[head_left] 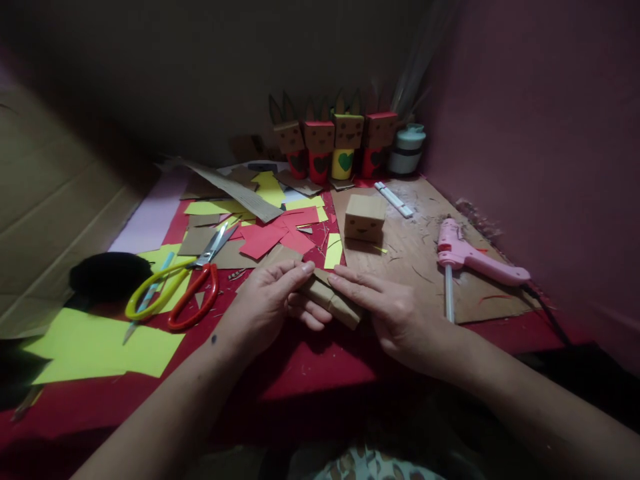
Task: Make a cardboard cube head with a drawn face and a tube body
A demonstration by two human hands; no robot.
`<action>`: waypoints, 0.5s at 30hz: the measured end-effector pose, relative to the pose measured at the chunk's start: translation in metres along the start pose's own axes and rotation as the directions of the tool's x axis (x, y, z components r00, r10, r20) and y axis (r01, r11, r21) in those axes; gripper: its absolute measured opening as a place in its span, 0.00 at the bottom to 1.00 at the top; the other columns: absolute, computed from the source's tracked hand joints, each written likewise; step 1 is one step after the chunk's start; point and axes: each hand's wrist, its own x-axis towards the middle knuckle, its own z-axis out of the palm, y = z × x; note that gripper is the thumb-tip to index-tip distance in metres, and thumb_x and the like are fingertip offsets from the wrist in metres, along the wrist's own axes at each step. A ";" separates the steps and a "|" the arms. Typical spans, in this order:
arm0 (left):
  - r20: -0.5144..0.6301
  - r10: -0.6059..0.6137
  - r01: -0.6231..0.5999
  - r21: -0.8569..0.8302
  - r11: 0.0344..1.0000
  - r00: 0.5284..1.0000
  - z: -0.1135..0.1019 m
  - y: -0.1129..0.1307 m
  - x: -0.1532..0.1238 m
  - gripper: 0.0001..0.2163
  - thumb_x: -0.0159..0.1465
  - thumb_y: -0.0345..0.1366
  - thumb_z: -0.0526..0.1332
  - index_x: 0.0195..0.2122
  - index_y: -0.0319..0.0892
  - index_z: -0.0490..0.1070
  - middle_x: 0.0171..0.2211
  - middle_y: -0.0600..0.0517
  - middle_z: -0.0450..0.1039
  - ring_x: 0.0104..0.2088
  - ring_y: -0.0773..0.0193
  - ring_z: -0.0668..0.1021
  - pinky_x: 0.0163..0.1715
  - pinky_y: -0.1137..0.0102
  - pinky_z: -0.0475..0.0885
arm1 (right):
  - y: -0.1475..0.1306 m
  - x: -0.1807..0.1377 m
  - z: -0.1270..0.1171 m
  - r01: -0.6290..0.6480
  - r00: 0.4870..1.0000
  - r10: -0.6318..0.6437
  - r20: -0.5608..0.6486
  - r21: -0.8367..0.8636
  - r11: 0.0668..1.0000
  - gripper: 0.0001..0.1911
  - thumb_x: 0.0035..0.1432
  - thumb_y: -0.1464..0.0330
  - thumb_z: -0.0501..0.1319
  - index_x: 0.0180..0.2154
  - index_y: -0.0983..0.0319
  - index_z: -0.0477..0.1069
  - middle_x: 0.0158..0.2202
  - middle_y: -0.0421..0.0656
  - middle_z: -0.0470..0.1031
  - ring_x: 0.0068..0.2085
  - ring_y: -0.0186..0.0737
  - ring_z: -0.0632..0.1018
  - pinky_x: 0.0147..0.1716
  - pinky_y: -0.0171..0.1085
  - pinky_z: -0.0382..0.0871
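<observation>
Between my hands, above the front of the red tabletop, is a folded piece of brown cardboard [333,299]. My left hand [275,290] grips its left end, thumb on top and fingers underneath. The fingers of my right hand [387,307] press along its upper right side; its thumb is hidden. Beyond them a small cardboard box [365,219] with a drawn face sits on a flat cardboard sheet [420,260]. To the left lie scissors [193,273] with one yellow and one red handle, blades apart.
A pink glue gun [473,257] lies at right, white sticks [394,199] behind it. Several box-headed paper figures [347,143] stand at the back beside a pale blue container [407,150]. Red scraps [270,237], yellow paper [107,343] and a black round object [110,275] are at left.
</observation>
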 end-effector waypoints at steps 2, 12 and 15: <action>-0.015 -0.010 0.010 -0.004 1.000 1.000 0.001 -0.001 0.001 0.07 0.62 0.36 0.65 0.30 0.38 0.73 0.20 0.48 0.79 0.20 0.60 0.82 0.20 0.71 0.79 | 0.000 0.000 0.000 -0.005 1.000 0.005 0.001 -0.014 1.000 0.33 0.59 0.80 0.53 0.66 0.64 0.62 0.66 0.57 0.66 0.65 0.53 0.71 0.62 0.52 0.67; -0.089 0.000 0.000 0.006 1.000 0.996 0.002 0.000 0.001 0.06 0.58 0.33 0.66 0.29 0.40 0.69 0.21 0.48 0.80 0.19 0.59 0.82 0.21 0.69 0.80 | -0.004 0.006 -0.009 0.016 0.999 -0.017 -0.045 -0.017 1.000 0.35 0.54 0.84 0.51 0.61 0.60 0.69 0.62 0.51 0.72 0.63 0.47 0.73 0.62 0.52 0.67; -0.129 0.016 -0.017 -0.004 1.000 0.992 0.000 -0.001 0.001 0.05 0.59 0.33 0.65 0.31 0.40 0.69 0.21 0.51 0.78 0.21 0.59 0.83 0.23 0.68 0.81 | -0.012 0.004 -0.012 -0.171 0.944 0.184 -0.275 0.071 0.983 0.27 0.55 0.81 0.54 0.53 0.58 0.75 0.55 0.49 0.77 0.56 0.47 0.78 0.57 0.49 0.74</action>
